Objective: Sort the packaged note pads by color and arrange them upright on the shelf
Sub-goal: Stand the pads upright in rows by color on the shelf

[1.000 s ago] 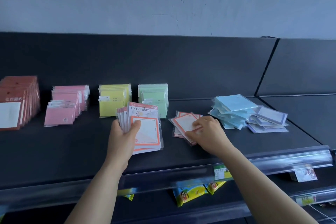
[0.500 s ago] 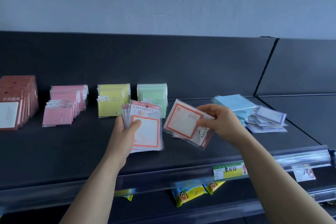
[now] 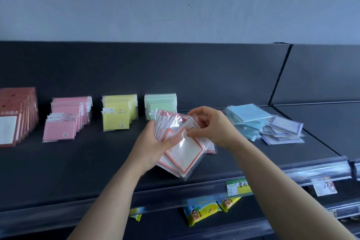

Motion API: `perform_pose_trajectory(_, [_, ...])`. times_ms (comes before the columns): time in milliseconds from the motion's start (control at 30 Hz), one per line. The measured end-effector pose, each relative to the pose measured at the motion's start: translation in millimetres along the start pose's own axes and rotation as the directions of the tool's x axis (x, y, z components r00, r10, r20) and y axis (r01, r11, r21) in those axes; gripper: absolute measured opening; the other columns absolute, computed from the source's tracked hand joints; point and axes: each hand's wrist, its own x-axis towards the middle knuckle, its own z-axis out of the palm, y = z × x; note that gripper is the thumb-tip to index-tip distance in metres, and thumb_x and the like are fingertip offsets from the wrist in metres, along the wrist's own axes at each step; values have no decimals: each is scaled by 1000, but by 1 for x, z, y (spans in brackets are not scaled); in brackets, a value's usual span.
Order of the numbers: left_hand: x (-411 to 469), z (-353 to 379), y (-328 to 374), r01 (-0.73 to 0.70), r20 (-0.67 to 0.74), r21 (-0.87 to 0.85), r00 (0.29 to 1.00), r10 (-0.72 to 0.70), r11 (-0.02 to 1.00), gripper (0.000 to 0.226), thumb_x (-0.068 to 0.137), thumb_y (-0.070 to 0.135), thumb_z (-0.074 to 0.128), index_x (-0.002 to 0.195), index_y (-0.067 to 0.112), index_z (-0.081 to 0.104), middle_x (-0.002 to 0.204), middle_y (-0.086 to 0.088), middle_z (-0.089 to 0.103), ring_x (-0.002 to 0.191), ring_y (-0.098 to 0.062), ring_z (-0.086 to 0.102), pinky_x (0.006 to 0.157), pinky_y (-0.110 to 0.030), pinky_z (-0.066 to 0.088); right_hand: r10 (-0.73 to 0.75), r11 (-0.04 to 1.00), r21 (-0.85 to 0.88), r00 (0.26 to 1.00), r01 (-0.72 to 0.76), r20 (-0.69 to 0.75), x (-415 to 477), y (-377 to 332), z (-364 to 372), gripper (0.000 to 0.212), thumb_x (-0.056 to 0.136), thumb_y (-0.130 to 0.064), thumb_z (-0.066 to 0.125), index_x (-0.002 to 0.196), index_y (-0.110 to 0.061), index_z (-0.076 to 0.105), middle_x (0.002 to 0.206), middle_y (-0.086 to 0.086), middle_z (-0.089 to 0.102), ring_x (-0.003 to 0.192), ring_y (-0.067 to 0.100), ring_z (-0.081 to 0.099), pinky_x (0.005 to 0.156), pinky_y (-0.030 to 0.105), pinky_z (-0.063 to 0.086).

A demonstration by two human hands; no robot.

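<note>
On the shelf (image 3: 78, 161), red pads (image 3: 17, 117) stand upright at the left edge, then pink pads (image 3: 66, 119), yellow pads (image 3: 118, 113) and green pads (image 3: 160, 104) stand in upright rows nearer the back. Over the shelf's middle the left hand (image 3: 150, 150) grips a fanned, tilted stack of orange pads (image 3: 185, 154), thumb across the front one; the right hand (image 3: 212, 126) pinches the stack's upper corner, fingers curled. Toward the right edge blue pads (image 3: 247, 117) lie in a loose flat heap, purple pads (image 3: 282, 130) touching its right side
</note>
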Motion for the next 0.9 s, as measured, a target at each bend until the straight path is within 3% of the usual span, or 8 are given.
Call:
perform_pose_trajectory(100, [0, -8, -11, 44, -99, -17, 994, -46, 999, 42, 75, 39, 80, 107, 27, 56, 102, 4, 70, 93, -12, 68, 85, -41, 56, 37, 998, -47, 989, -45, -146, 11, 22, 4, 50, 80, -22, 76, 126, -17, 57, 116, -7, 65, 105, 12, 62, 90, 22, 50])
perform_pose_trajectory(233, [-6, -22, -24, 95, -259, -175, 956, -139, 980, 31, 86, 29, 71, 109, 17, 54, 105, -3, 68, 98, -20, 66, 84, -39, 54, 175, 813, -574, 981, -100, 78, 6, 50, 8, 26, 95, -32, 52, 114, -15, 54, 119, 0, 53, 113, 21, 50, 92, 27, 35])
perform_pose_trajectory(333, [-9, -29, -28, 112, -345, -235, 919, -190, 966, 26, 87, 25, 68, 107, 14, 55, 105, -7, 66, 95, -23, 66, 82, -42, 52, 145, 722, -692, 980, -12, 135, -6, 47, 8, 36, 97, -30, 47, 116, -3, 59, 123, 9, 56, 116, 25, 49, 98, 32, 36])
perform_pose_trajectory(400, [-8, -31, -30, 117, -368, -247, 907, -205, 962, 25, 87, 24, 67, 105, 13, 55, 105, -8, 66, 96, -24, 65, 83, -43, 51, 142, 742, -669, 985, -41, 97, -6, 43, 1, 43, 90, -41, 56, 124, -15, 61, 128, 2, 57, 117, 22, 49, 99, 35, 40])
perform_pose_trajectory(533, [-9, -30, -30, 116, -368, -259, 906, -209, 959, 20, 89, 23, 63, 105, 15, 54, 103, -6, 65, 95, -22, 64, 74, -35, 51, 304, 774, -618, 938, -141, 167, -4, 42, 0, 87, 80, -51, 67, 151, -24, 24, 156, -1, 25, 142, 22, 24, 114, 41, 27])
perform_pose_trajectory(700, [-11, -32, -30, 119, -338, -201, 923, -182, 972, 16, 93, 25, 57, 107, 18, 51, 103, 0, 64, 95, -17, 63, 70, -30, 48, 268, 817, -558, 953, -146, 143, 1, 48, -2, 90, 68, -44, 80, 144, -22, 36, 134, -1, 49, 115, 18, 52, 98, 32, 44])
perform_pose_trajectory(800, [-13, -30, -28, 110, -316, -174, 935, -161, 979, 17, 95, 25, 55, 110, 18, 49, 102, 3, 63, 93, -12, 62, 67, -26, 46, 279, 816, -546, 956, -189, 87, 3, 44, -11, 73, 62, -42, 84, 124, -24, 48, 114, -2, 55, 95, 14, 60, 84, 34, 55])
perform_pose_trajectory(900, [-12, -31, -30, 109, -325, -179, 932, -163, 978, 17, 96, 25, 54, 110, 17, 48, 104, 2, 62, 95, -13, 62, 69, -27, 47, 228, 923, -320, 974, -212, 12, 4, 34, -22, 25, 81, -29, 73, 100, -18, 60, 92, -3, 70, 79, 12, 68, 75, 32, 57])
